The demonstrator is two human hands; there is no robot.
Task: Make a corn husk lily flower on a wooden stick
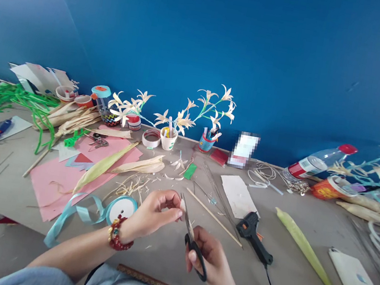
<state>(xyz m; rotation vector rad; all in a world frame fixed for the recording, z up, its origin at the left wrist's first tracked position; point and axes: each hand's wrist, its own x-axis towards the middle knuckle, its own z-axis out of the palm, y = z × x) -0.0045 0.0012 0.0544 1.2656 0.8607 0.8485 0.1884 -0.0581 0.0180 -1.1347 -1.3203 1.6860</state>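
My left hand, with a red bead bracelet on its wrist, pinches a small pale piece between thumb and fingers. In my right hand are black-handled scissors. Their blades point up and away from me and lie against the pale piece. Just left of my left hand is a spool of light blue ribbon, partly unrolled. Beyond the hands lie a thin wooden stick, a small green piece and a loose pale flower.
A black glue gun with a cable lies on the right, near a green husk. Pink paper and green strands are on the left. Cups with pale flowers and a bottle stand along the blue wall.
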